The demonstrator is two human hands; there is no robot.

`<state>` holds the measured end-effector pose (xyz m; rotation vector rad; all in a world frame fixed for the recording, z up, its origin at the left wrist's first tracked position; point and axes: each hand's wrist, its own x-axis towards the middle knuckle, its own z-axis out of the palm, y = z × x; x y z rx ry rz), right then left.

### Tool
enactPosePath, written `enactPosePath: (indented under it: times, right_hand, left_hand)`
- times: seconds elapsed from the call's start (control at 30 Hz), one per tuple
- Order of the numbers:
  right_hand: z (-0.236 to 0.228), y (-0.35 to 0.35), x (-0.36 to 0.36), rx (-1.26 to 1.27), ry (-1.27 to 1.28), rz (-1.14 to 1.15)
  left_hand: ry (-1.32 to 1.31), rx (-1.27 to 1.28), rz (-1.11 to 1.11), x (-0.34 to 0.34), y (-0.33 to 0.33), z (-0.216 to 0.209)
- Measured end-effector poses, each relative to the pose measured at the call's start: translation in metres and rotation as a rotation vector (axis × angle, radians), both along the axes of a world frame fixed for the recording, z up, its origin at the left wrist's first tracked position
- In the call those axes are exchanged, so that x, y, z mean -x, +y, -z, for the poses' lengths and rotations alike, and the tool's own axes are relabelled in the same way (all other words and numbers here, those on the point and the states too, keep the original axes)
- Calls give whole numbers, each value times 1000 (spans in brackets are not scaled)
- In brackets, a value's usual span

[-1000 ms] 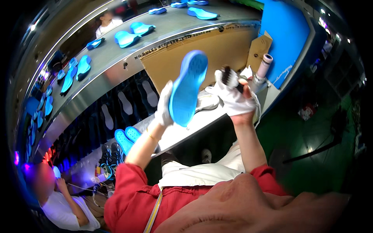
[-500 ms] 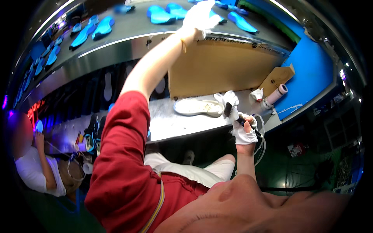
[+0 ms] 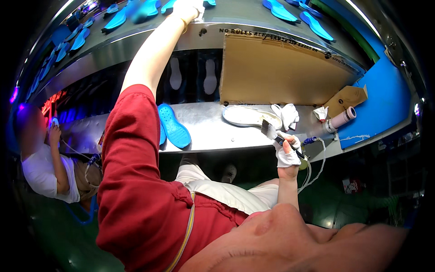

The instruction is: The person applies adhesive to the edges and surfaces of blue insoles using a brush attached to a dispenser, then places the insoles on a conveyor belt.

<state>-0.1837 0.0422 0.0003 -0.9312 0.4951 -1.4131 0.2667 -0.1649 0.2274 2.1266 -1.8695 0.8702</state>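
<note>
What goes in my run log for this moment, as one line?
left hand: up at upper shelf among blue soles | right hand: holds brush | white sole: on bench

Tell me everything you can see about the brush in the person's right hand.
The brush is a small flat paintbrush with a dark handle and a broad head of dark bristles with paler tips. The white-gloved right hand grips its handle, with the head pointing up and to the left. It hangs in the air at the front edge of the metal workbench, near the white sole, touching neither.
</note>
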Motion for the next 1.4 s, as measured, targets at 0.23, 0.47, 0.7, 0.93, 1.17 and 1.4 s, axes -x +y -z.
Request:
enactPosePath:
  times: [0.23,0.47,0.7,0.93,1.17,1.4]
  right_hand:
    - [1,10,-8,52,438,108]
    - [18,5,4,52,392,110]
    - [0,36,1,47,431,165]
    - [-27,63,-24,180,609,107]
    - [-31,50,-57,332,580,207]
    - [-27,64,-70,267,557,90]
  left_hand:
    - [241,317,210,-9,71,-9]
    - [1583,141,1335,70,169,14]
    - [2931,-801,966,175,231,204]
    - [3078,-879,708,215,292,238]
    - [3003,-159,811,253,285,248]
    - [2925,-30,602,268,274,261]
